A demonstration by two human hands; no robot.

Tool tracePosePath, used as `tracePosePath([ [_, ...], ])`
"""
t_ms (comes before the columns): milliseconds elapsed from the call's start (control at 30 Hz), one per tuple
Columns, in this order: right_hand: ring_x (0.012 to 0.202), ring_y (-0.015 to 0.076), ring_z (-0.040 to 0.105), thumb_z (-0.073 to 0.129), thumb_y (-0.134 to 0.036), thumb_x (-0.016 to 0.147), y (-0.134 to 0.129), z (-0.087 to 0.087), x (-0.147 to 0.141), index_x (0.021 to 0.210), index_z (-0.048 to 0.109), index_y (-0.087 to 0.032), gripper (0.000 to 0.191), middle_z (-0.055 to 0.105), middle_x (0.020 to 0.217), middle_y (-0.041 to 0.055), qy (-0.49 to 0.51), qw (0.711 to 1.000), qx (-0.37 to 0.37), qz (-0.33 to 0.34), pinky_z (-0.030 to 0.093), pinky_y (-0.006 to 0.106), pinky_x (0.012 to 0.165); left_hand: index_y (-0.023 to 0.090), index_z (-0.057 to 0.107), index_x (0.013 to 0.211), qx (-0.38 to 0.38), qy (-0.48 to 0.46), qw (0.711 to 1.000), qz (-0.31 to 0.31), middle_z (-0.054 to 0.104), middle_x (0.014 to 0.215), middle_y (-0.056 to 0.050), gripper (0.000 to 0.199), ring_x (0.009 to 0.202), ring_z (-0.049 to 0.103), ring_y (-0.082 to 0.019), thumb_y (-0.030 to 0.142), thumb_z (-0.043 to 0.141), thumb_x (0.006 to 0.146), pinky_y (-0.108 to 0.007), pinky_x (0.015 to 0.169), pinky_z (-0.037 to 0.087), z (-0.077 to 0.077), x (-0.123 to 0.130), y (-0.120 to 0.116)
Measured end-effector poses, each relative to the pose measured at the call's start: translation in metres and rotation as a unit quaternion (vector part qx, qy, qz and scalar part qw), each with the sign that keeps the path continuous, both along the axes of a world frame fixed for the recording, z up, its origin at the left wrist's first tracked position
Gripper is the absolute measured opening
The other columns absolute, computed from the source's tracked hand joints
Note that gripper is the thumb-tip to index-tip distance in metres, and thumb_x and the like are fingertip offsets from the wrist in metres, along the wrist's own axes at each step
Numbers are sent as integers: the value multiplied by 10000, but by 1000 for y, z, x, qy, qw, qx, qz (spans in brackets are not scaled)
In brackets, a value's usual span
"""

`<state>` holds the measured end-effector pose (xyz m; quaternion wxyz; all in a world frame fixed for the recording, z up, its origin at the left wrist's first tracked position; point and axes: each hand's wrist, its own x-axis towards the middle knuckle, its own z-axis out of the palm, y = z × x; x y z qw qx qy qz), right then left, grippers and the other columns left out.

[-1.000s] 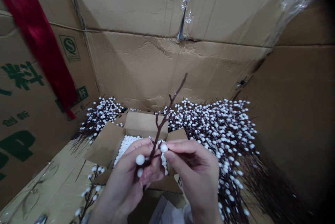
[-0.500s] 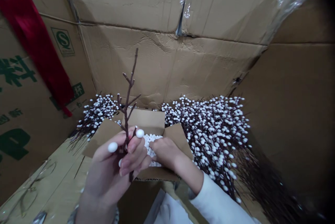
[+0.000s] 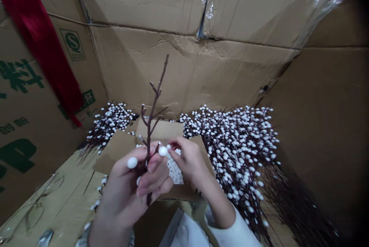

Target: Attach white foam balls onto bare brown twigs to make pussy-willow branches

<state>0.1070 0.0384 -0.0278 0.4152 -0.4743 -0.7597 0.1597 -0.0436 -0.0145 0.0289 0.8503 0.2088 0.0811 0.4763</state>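
A brown twig (image 3: 154, 104) with short side branches stands nearly upright in my left hand (image 3: 135, 185), whose fingers are wrapped round its lower part. White balls sit on a few of its lower tips, and the upper tips are bare. Close by on the right, my right hand (image 3: 188, 158) pinches a small white ball (image 3: 168, 147) between thumb and fingertips, near the ball on the twig. Below both hands is an open cardboard box (image 3: 158, 129) holding many loose white balls (image 3: 175, 170).
White-tipped twigs (image 3: 236, 143) are heaped right of the box, with a smaller bunch (image 3: 111, 122) at its left. Bare dark twigs (image 3: 296, 204) lie at the lower right. Cardboard walls (image 3: 144, 66) surround the area; a red ribbon (image 3: 49, 43) hangs at the left.
My right hand has come up out of the box with a white ball in its fingertips, close to the twig. My left hand and the twig have shifted slightly right, and the twig leans more.
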Motion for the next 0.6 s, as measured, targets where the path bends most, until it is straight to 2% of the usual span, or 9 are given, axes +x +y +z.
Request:
tracePosePath([
  [33, 768, 171, 701, 597, -213, 861, -5, 8, 0, 882, 648, -182, 62, 744, 840, 54, 67, 998, -3, 4, 554, 277, 691, 92, 675, 580, -11, -20, 999, -24, 255, 413, 118, 166, 350, 137, -7, 156, 723, 725, -136, 440, 436, -1, 1, 1],
  [67, 744, 163, 705, 625, -246, 848, -11, 15, 0, 882, 647, -189, 70, 742, 826, 42, 179, 984, -13, 18, 562, 269, 664, 86, 669, 585, -24, -38, 998, -49, 265, 411, 118, 167, 347, 121, -4, 138, 704, 739, -134, 440, 431, -2, 1, 1],
  [133, 710, 149, 710, 678, -282, 811, -23, 28, -3, 866, 673, -217, 85, 742, 797, 10, 370, 926, -39, 58, 579, 261, 649, 79, 655, 589, -49, -61, 993, -92, 289, 411, 117, 174, 342, 98, 0, 108, 679, 760, -126, 435, 417, -3, 4, 2],
  [200, 708, 137, 712, 717, -263, 780, -34, 36, -6, 850, 708, -240, 75, 746, 790, -3, 461, 882, -57, 78, 587, 247, 652, 79, 646, 608, -63, -67, 988, -123, 300, 418, 118, 168, 339, 91, 4, 109, 683, 769, -117, 437, 409, -4, 8, 3],
  [300, 708, 126, 716, 751, -234, 753, -41, 40, -8, 875, 725, -261, 128, 752, 786, -14, 496, 864, -57, 68, 590, 222, 645, 85, 645, 644, -67, -63, 985, -143, 308, 424, 122, 142, 333, 100, 8, 120, 703, 769, -106, 446, 404, -6, 13, 4],
  [467, 732, 142, 731, 736, -241, 788, -40, 35, -6, 846, 738, -272, 65, 769, 800, -15, 476, 876, -37, 70, 606, 243, 670, 50, 669, 641, -92, -83, 979, -160, 335, 424, 114, 147, 338, 141, 9, 122, 728, 756, -119, 446, 403, -8, 15, 4],
  [600, 761, 128, 731, 728, -203, 805, -38, 31, -3, 871, 764, -305, 127, 781, 843, -23, 463, 882, -19, 81, 593, 217, 684, 27, 684, 650, -109, -92, 975, -169, 342, 433, 108, 123, 341, 176, 13, 84, 716, 754, -123, 438, 384, -8, 15, 5],
])
